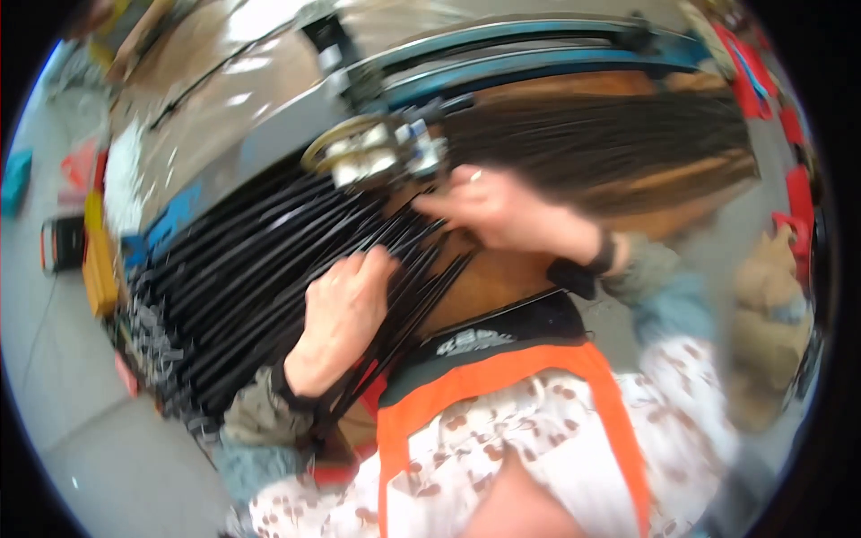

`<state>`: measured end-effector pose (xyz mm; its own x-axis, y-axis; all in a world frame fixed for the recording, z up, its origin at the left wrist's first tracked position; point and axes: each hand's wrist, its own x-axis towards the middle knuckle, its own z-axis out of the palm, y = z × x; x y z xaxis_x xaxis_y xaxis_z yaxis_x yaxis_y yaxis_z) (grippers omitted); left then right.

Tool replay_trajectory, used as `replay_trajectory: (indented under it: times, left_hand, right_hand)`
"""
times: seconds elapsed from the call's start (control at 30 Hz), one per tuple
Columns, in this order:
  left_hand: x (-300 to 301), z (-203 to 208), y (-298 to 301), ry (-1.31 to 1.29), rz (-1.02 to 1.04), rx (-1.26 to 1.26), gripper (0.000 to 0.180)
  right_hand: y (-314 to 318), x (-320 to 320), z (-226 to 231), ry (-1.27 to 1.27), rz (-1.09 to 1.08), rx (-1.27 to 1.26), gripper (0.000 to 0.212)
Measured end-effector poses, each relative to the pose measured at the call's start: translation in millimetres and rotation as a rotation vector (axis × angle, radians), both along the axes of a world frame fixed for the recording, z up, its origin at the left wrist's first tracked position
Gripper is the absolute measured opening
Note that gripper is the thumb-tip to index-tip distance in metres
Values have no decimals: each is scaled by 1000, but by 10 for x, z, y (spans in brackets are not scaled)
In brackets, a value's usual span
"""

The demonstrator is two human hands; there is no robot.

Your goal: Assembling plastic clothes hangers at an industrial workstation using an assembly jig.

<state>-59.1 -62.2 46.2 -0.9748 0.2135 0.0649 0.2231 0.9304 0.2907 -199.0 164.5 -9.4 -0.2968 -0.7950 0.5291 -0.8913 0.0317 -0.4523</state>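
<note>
A broad layer of long, thin black strands (242, 247), stiff like rods or cables, lies side by side across the left of the table. My left hand (345, 291) rests over the near strands, its fingers curled down around some of them. Farther right, my right hand (502, 211) is blurred, with its fingers drawn together at the strands' right ends; what they hold is too smeared to name. Just beyond my fingers stands a small machine head (386, 152) with white blocks and a yellowish ring.
A blue rail (538, 54) runs along the back of the wooden worktop (493, 278). Another dark bundle of strands (610, 134) lies at the right. Grey ends (157, 336) of the strands jut over the left edge. A yellow box (99, 269) stands beyond that edge.
</note>
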Motion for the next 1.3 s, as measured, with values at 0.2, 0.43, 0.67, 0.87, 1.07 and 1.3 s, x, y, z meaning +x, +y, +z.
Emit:
replay_trajectory:
  times: [0.2,0.43,0.67,0.87,1.07,1.3]
  left_hand:
    - [-1,-38,12,-134,110,30,9]
    - [202,-181,-218,327,157,-100,29]
    - [179,-103,-172,262,115,-26,13]
    - [138,-35,-206,305,117,17,12]
    - [238,52,-175,372,220,-62,23]
    - [1205,729,-1078,701,776,-239,5]
  right_hand:
    - [-336,24,0,291,101,23,50]
    - [-352,16,-77,138,-82,-73,13]
    - [-274,14,114,107,-73,-25,10]
    - [-303,-8,171,155,-119,-27,12]
    - [-263,-146,181,307,-82,-70,15]
    - [-296,-375,480,458,-71,-158,19]
